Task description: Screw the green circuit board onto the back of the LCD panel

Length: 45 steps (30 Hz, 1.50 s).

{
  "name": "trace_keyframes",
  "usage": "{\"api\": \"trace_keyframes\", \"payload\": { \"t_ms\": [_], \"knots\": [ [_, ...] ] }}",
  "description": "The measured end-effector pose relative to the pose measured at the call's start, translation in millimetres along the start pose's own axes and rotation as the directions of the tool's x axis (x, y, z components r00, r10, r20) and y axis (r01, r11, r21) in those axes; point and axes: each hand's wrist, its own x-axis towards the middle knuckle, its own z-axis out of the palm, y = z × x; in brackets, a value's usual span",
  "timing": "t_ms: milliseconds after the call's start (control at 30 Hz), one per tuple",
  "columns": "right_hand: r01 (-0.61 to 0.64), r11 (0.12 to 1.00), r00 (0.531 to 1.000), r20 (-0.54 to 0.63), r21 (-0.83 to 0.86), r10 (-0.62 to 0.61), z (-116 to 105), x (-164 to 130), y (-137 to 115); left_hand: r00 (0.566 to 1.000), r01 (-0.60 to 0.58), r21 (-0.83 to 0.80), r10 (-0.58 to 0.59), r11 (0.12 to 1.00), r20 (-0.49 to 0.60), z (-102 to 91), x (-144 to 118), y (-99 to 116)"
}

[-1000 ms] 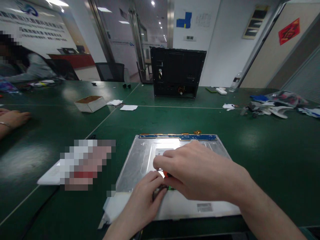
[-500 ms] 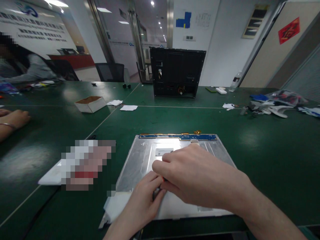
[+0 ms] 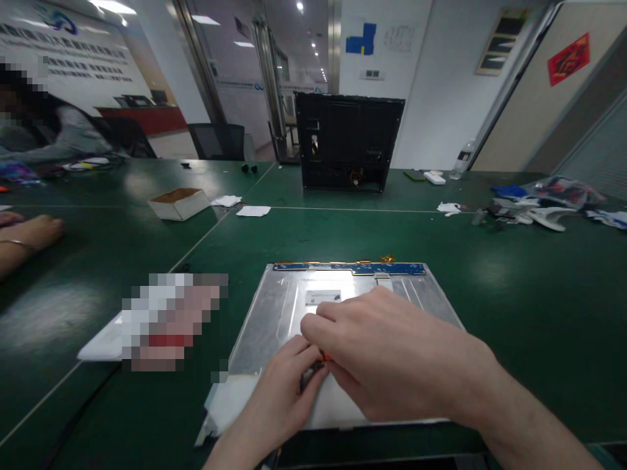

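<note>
One change I'm seeing: the right hand (image 3: 386, 346) is dipping lower, clutching an orange piece (image 3: 325, 356), apparently working at the dark part (image 3: 308, 376) the left hand (image 3: 280, 386) is pinching.

Orange-red item (image 3: 326, 356): mostly hidden by right hand (image 3: 392, 352); kind unclear. Dark item (image 3: 308, 376) in left hand (image 3: 287, 378): largely covered. Metal panel (image 3: 257, 326): partly hidden beneath both. Label (image 3: 323, 297): print too small. Co-worker's forearm (image 3: 10, 258): cut by left edge.

White box (image 3: 189, 207) beside loose papers (image 3: 253, 211), with a plastic bottle (image 3: 461, 163) farther right.
</note>
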Motion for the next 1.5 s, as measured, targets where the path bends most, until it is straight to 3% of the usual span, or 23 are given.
{"api": "trace_keyframes", "payload": {
  "t_ms": [233, 433, 667, 967, 1500],
  "knots": [
    [-0.025, 0.999, 0.999, -0.049, -0.047, 0.023, 4.0, 1.2, 0.1, 1.000, -0.009, 0.006, 0.008, 1.000, 0.004, 0.7, -0.9, -2.5],
    [-0.065, 0.996, 0.998, -0.029, -0.058, 0.063, 2.6, 2.1, 1.3, 1.000, 0.004, -0.006, -0.004, 1.000, 0.006, -2.1, 1.6, 2.8],
    [-0.025, 1.000, 1.000, 0.018, -0.005, 0.025, -2.7, 0.0, 1.8, 0.999, 0.030, -0.005, -0.030, 1.000, 0.035, -4.4, 1.8, 3.7],
    [-0.066, 0.996, 0.997, -0.051, -0.054, 0.063, 3.9, 1.1, 6.0, 0.998, 0.050, -0.024, -0.049, 0.998, 0.031, -3.2, 2.3, 4.9],
    [-0.061, 0.998, 0.998, -0.004, -0.021, 0.061, 0.6, 0.7, 3.6, 0.999, 0.028, 0.006, -0.028, 1.000, 0.041, -3.2, 0.7, 0.9]
  ]
}}
